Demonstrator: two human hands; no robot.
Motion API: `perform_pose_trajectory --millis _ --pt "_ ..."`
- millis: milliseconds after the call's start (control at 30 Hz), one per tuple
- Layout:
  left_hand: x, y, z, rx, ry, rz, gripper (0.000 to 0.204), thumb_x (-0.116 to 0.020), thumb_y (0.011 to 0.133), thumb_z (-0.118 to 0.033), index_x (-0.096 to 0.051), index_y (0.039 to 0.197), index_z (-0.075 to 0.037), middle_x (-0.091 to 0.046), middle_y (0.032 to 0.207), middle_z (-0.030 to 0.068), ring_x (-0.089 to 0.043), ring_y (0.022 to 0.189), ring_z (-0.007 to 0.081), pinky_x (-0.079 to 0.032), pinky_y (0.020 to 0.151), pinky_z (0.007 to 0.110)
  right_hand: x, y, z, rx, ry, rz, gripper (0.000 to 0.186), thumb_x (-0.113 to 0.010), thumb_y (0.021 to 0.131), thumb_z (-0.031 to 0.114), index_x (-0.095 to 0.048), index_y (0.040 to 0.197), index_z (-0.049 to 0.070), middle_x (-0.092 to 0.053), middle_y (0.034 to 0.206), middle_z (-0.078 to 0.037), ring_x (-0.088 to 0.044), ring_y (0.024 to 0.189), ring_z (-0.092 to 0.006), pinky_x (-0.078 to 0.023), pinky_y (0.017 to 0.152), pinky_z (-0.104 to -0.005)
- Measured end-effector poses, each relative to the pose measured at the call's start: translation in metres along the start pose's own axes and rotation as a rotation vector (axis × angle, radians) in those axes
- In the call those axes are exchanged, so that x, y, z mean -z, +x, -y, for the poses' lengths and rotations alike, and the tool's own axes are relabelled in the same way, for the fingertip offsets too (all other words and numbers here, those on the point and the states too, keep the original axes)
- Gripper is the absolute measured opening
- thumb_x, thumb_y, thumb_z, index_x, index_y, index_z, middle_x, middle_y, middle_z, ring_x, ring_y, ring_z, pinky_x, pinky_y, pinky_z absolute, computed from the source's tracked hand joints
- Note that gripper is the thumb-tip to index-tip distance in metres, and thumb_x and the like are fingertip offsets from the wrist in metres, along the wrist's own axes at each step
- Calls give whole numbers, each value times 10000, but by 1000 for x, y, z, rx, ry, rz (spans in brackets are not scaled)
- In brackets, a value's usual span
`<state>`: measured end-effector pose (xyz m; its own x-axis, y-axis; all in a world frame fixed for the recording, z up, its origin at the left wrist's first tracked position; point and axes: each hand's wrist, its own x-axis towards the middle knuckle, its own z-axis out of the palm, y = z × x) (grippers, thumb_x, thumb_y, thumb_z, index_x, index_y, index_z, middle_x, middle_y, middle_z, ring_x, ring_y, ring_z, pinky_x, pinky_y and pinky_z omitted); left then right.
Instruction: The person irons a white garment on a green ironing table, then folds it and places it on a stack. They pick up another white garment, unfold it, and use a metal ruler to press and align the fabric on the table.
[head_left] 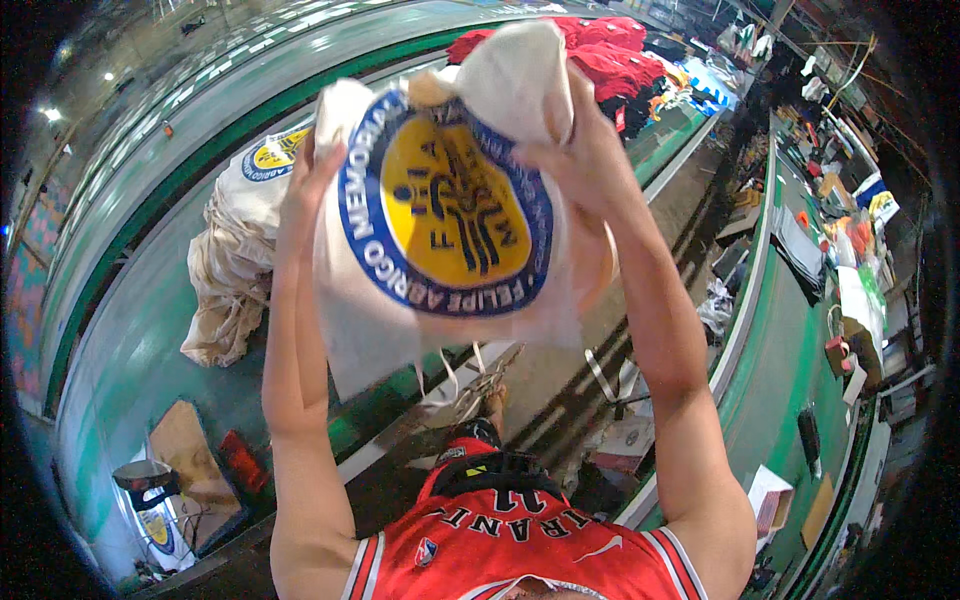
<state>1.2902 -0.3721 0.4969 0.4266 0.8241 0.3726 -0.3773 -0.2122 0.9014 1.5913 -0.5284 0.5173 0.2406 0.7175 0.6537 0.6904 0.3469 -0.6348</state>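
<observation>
Big green worktop [150, 330] sweeps away on my left, long and curved in this view, and a second green worktop [790, 370] runs along my right, crowded with small boxes and oddments. Between them, the dark floor [560, 400] drops away beneath me. Up at the far end sits a heap of red garments [610, 50]. On the left worktop, a stack of cream cloth bags [235, 250] slumps in a pile, the top one showing a round blue and yellow print.

Now the main event: I have a cream cloth bag [440, 210] raised high in front of me, well clear of both worktops, its round blue-ringed yellow emblem facing me. My left hand [305, 185] has its grip pressed onto the bag's left edge, fingers curled behind the cloth. My right hand [575, 150] has its grip closed around the bunched top corner, cloth puffing out above the fingers. Thin drawstrings [450, 375] dangle loose from the bag's lower edge. Down on the left worktop near me lie a piece of brown cardboard [185, 445] and a small red object [240, 460] just beside it.
</observation>
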Motion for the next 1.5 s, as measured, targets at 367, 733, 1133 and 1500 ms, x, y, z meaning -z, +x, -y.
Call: perform_pose_trajectory --millis 367,733,1133,1500 --pt "114 175 84 282 105 -178 532 -634 942 -377 -581 1355 -45 -653 1234 99 -649 1021 241 -565 823 411 -40 165 -203 -320 403 54 783 -851 810 179 -433 1469 113 -667 1179 -110 -674 1060 -258 -573 920 -410" --pt "14 86 148 -516 1654 -287 423 -657 925 -235 -618 1287 -20 -484 1463 228 -447 1379 390 -306 1169 519 -76 72 -247 132 -824 -37 569 -727 892 422 -610 1381 157 -383 1562 -158 -312 1455 -409 -271 1131 -656" --pt "-106 186 134 -326 1915 -9 601 -534 997 -507 -491 1510 -198 -346 1620 126 -279 1513 378 -96 1146 770 -85 180 -269 107 -793 480 770 -440 916 780 -399 1561 361 -204 1688 -89 -143 1548 -421 -128 1141 -792" --pt "-49 211 225 206 1872 -156 890 -515 885 -780 -342 1599 -277 -173 1695 130 -98 1534 498 -42 1123 804 -119 202 -363 92 -578 675 856 -456 871 826 -382 1580 352 -203 1686 -152 -167 1541 -450 -119 1158 -764"
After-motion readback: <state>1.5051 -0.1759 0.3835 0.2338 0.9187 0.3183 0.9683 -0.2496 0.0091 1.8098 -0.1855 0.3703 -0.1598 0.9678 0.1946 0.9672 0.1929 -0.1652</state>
